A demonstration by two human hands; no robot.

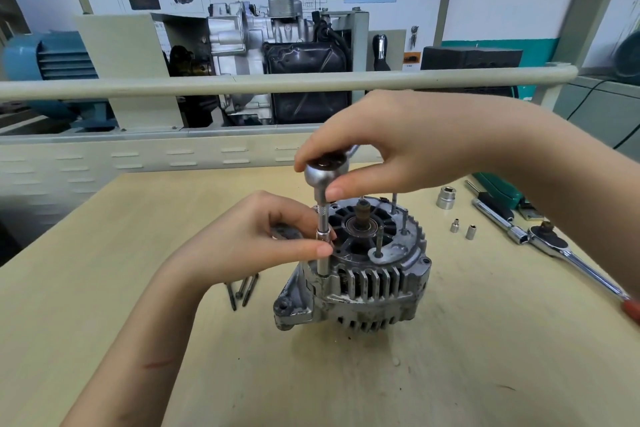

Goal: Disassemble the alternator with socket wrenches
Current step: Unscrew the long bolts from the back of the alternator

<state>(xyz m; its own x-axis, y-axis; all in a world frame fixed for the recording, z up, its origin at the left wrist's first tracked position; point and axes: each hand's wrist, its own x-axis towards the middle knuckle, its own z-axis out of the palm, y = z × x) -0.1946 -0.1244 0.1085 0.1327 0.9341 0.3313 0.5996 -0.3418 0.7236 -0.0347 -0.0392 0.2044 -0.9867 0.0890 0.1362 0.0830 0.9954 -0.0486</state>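
Alternator point(367, 274) bolt being undone w/ ratchet point(323, 172), pinched by right hand point(388, 146); extension point(323, 239) pinched by left hand point(263, 236). Three bolts point(240, 289) lying left of alternator; housing not yet split.

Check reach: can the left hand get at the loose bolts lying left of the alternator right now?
Probably yes. The bolts lie bare on the table, just below the left hand, with nothing between. But that hand is pinching the socket extension, so it would have to let go first.
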